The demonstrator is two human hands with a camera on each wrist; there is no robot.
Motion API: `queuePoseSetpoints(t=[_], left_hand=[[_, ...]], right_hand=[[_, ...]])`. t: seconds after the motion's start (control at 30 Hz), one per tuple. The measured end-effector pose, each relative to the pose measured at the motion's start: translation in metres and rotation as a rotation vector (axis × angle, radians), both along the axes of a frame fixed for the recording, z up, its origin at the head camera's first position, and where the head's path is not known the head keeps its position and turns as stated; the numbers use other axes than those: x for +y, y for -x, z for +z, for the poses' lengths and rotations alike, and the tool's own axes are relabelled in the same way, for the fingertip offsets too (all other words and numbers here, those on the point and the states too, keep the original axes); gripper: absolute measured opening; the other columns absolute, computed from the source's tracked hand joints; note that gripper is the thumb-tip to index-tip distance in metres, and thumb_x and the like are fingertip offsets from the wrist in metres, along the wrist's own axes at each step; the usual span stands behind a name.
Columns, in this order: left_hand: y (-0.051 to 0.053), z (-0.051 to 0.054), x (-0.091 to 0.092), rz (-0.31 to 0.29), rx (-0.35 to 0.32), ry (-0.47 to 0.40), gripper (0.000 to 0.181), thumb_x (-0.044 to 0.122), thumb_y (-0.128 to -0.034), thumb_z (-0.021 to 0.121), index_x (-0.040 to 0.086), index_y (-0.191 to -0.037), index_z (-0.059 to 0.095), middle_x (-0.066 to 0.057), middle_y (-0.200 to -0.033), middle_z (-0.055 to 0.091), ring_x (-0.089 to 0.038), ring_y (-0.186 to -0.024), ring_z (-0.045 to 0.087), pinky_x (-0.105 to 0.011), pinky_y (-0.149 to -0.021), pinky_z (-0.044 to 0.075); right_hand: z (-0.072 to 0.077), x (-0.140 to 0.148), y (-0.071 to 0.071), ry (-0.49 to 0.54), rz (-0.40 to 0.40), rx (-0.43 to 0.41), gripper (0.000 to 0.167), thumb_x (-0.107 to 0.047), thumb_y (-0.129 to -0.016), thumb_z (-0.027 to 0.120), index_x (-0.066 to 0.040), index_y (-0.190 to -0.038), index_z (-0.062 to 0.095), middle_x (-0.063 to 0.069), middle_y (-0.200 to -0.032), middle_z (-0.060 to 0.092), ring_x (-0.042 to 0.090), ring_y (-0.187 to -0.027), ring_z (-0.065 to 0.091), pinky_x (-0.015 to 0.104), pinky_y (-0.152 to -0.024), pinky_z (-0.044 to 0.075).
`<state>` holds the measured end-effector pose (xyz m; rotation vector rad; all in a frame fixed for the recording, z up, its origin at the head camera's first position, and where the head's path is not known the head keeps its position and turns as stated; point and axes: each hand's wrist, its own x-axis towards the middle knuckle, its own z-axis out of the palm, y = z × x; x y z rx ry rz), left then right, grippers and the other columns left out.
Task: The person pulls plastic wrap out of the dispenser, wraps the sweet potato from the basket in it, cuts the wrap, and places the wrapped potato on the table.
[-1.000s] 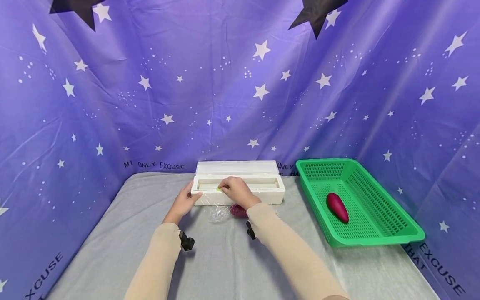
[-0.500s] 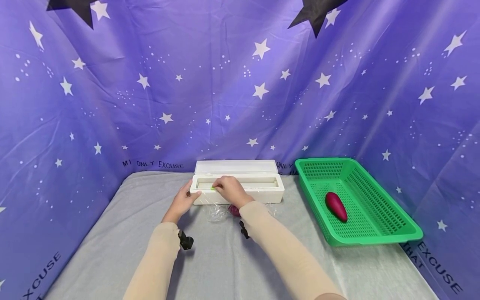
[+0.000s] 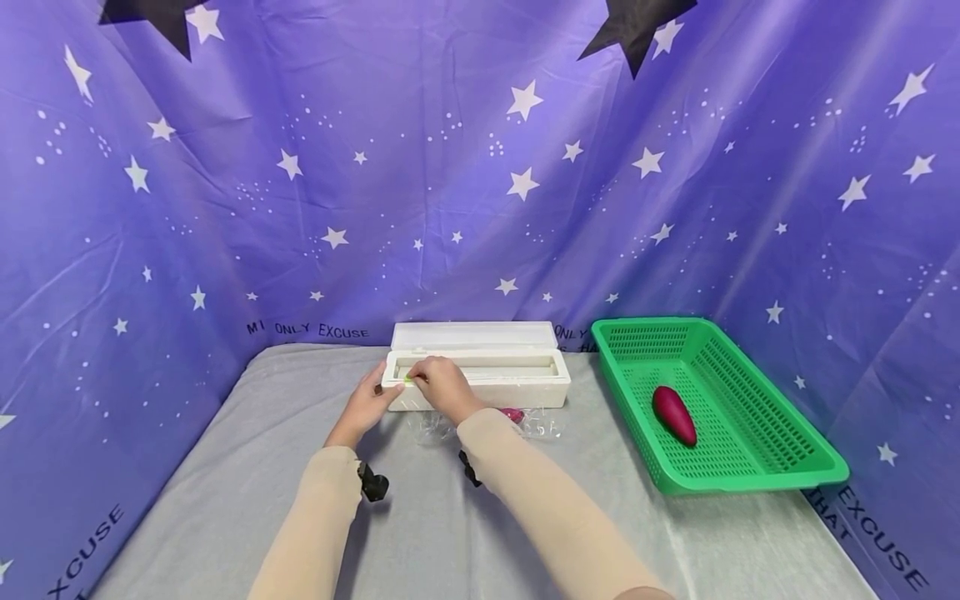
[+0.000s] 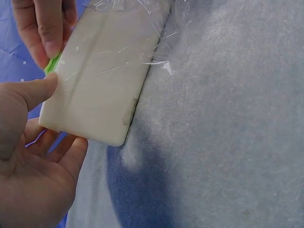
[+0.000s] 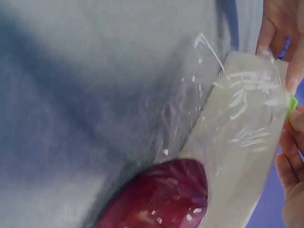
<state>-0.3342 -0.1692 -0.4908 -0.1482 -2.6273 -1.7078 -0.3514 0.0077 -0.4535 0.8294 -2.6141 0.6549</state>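
Observation:
A long white cling film box [image 3: 517,395] lies with its lid [image 3: 474,335] raised at the back. My left hand [image 3: 367,407] grips its left end, thumb on the front top edge and fingers under the end in the left wrist view. My right hand [image 3: 446,390] pinches a small bright green slide cutter [image 4: 52,65] on that edge, close to my left thumb. Clear cling film [image 3: 542,423] hangs down the box's front onto the table. A dark red, glossy oblong vegetable [image 5: 156,199] sits under the film before the box, partly hidden by my right forearm in the head view.
To the right stands a green slatted basket [image 3: 750,483] with another dark red oblong vegetable [image 3: 675,415] in it. Grey cloth [image 3: 420,533] covers the table. A purple star-printed curtain [image 3: 465,167] closes off the back and sides.
My right hand has slid the green cutter leftward along the box edge, towards my left thumb. My left hand keeps its hold on the box end. More of the film's right side shows.

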Motion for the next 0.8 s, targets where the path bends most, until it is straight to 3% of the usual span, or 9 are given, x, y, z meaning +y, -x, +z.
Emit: queuePoseSetpoints(t=[0.23, 0.47, 0.8], left_hand=[[0.001, -0.002, 0.0, -0.013, 0.025, -0.008, 0.074, 0.021, -0.1018, 0.06, -0.005, -0.156, 0.018, -0.028, -0.16, 0.018, -0.045, -0.14, 0.033, -0.052, -0.114, 0.029], [0.002, -0.003, -0.001, -0.01, 0.028, -0.012, 0.074, 0.02, -0.1013, 0.06, -0.006, -0.156, 0.018, -0.029, -0.16, 0.018, -0.047, -0.138, 0.035, -0.052, -0.114, 0.031], [0.001, -0.001, -0.002, 0.005, 0.007, 0.005, 0.077, 0.024, -0.0996, 0.063, -0.002, -0.157, 0.019, -0.027, -0.16, 0.018, -0.048, -0.138, 0.035, -0.053, -0.113, 0.031]], right_hand=[[-0.002, -0.014, -0.004, -0.018, -0.029, 0.054, 0.009, -0.009, -0.093, 0.071, -0.01, -0.097, 0.079, 0.002, -0.098, 0.075, 0.017, -0.096, 0.069, 0.026, -0.09, 0.052], [-0.001, -0.02, -0.004, -0.017, -0.027, 0.022, 0.011, -0.008, -0.094, 0.07, -0.009, -0.1, 0.079, 0.003, -0.102, 0.075, 0.018, -0.1, 0.069, 0.026, -0.093, 0.051], [0.007, -0.029, -0.007, -0.103, 0.017, -0.075, 0.021, -0.003, -0.099, 0.061, -0.008, -0.113, 0.076, 0.003, -0.111, 0.072, 0.017, -0.11, 0.065, 0.023, -0.098, 0.047]])
